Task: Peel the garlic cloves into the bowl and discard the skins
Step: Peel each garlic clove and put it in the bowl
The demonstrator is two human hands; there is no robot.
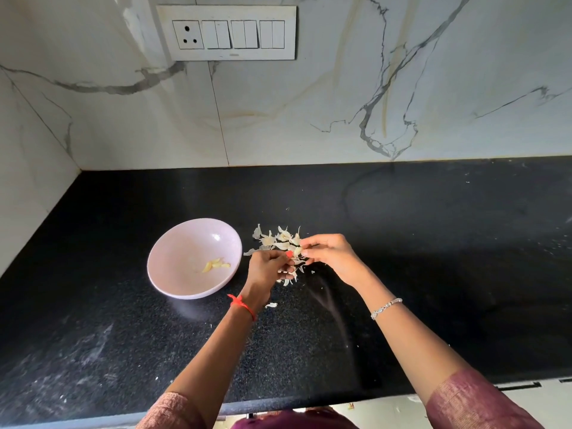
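A pale pink bowl (173, 243) sits on the black counter and holds a few peeled garlic cloves (215, 265). Right of it lies a heap of papery garlic skins (275, 238). Just above the heap's near side, my left hand (267, 267) and my right hand (329, 252) meet. Between their fingertips they pinch one garlic clove (297, 251). A single loose skin (271, 305) lies close to my left wrist.
The black granite counter (433, 243) runs right and toward me, with its front edge at the bottom. A marble wall stands behind and on the left, carrying a switch panel (227, 32).
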